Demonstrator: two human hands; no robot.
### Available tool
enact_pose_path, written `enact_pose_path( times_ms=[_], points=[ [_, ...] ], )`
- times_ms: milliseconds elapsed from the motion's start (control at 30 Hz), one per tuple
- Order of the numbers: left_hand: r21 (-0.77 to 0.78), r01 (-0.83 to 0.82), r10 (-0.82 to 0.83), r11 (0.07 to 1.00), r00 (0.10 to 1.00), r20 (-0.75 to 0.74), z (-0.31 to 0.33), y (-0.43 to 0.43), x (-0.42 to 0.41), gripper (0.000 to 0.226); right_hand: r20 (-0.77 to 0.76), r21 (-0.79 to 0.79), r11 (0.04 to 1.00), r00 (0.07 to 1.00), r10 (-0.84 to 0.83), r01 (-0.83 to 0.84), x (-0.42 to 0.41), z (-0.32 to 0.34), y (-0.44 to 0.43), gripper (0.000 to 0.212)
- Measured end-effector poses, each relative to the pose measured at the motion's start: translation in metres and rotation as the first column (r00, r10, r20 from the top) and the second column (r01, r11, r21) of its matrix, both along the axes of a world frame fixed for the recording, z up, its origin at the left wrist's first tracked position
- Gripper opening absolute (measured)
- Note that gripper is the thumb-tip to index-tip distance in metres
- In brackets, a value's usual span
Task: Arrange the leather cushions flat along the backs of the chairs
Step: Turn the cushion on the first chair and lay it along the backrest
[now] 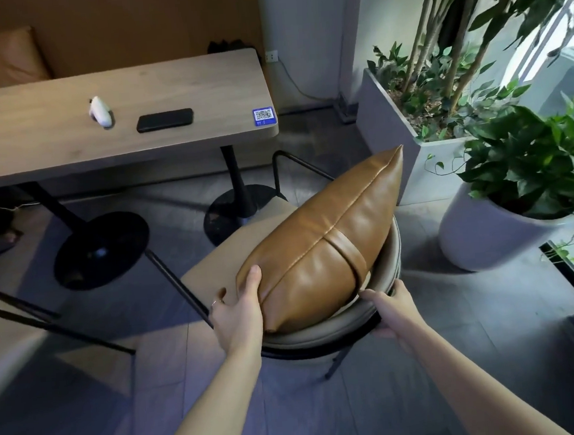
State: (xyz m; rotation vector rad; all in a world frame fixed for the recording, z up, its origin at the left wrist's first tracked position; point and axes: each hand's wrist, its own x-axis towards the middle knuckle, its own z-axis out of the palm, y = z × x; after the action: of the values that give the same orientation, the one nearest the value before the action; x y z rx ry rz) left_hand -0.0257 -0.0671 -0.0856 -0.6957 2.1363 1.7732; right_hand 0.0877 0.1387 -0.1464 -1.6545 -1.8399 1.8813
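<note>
A tan leather cushion (329, 245) with a stitched strap stands on edge on the seat of a chair (233, 252), leaning against the chair's curved grey backrest (322, 334). My left hand (240, 313) grips the cushion's near left corner, thumb on top. My right hand (394, 308) is closed over the backrest rim at the cushion's near right corner, fingers hidden under the rim. A second tan cushion (1, 57) leans on a bench at the far left, behind the table.
A wooden table (50, 146) ahead carries a black phone (164, 120), a white device (100, 112) and a QR sticker (264, 115). Two round black table bases stand on the floor. Planters with green plants (506, 227) crowd the right. Another chair's black frame (47, 325) is at left.
</note>
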Motion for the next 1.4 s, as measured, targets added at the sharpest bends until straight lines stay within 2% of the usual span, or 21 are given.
enact_pose_path(
  times_ms=[200,333,433,533,667,833,1133,1233,1300,1333,1400],
  points=[
    [-0.059,0.088,-0.089,0.994,0.996,-0.013,0.002,-0.028,-0.057,0.085,-0.079,-0.099,0.995,0.996,-0.034,0.026,-0.034,-0.006,-0.031,0.070],
    [-0.112,0.115,-0.117,0.987,0.993,-0.005,-0.001,-0.049,-0.097,0.089,-0.087,-0.117,0.992,0.994,-0.064,0.053,-0.059,-0.012,-0.057,0.100],
    [-0.112,0.141,-0.143,0.984,0.990,-0.008,-0.002,-0.062,-0.125,0.089,-0.092,-0.110,0.992,0.993,-0.078,0.068,-0.077,-0.015,-0.073,0.102],
    [-0.087,0.175,-0.177,0.981,0.984,-0.011,0.001,-0.075,-0.154,0.096,-0.115,-0.115,0.988,0.987,-0.116,0.103,-0.097,-0.019,-0.094,0.089],
    [-0.074,0.205,-0.207,0.976,0.978,-0.022,0.001,-0.094,-0.196,0.092,-0.148,-0.141,0.977,0.972,-0.183,0.163,-0.121,-0.028,-0.130,0.107],
    [-0.059,0.254,-0.257,0.965,0.964,-0.061,-0.002,-0.117,-0.252,0.088,-0.195,-0.135,0.968,0.952,-0.235,0.211,-0.162,-0.031,-0.171,0.100],
    [-0.080,0.317,-0.324,0.945,0.941,-0.095,0.005,-0.152,-0.328,0.056,-0.140,-0.133,0.966,0.960,-0.241,0.223,-0.230,-0.033,-0.234,0.139],
    [-0.199,0.337,-0.364,0.920,0.924,-0.117,0.013,-0.154,-0.333,0.073,-0.122,-0.140,0.969,0.967,-0.222,0.205,-0.236,-0.032,-0.238,0.140],
    [-0.414,0.325,-0.420,0.851,0.893,-0.161,0.025,-0.148,-0.328,0.074,-0.109,-0.131,0.981,0.982,-0.155,0.140,-0.227,-0.030,-0.233,0.136],
    [-0.555,0.286,-0.456,0.781,0.868,-0.194,0.032,-0.144,-0.324,0.070,-0.104,-0.127,0.988,0.990,-0.097,0.083,-0.220,-0.027,-0.230,0.131],
    [-0.794,0.161,-0.572,0.586,0.777,-0.264,0.047,-0.132,-0.311,0.057,-0.092,-0.114,0.993,0.996,0.006,-0.016,-0.201,-0.020,-0.220,0.112]
  ],
)
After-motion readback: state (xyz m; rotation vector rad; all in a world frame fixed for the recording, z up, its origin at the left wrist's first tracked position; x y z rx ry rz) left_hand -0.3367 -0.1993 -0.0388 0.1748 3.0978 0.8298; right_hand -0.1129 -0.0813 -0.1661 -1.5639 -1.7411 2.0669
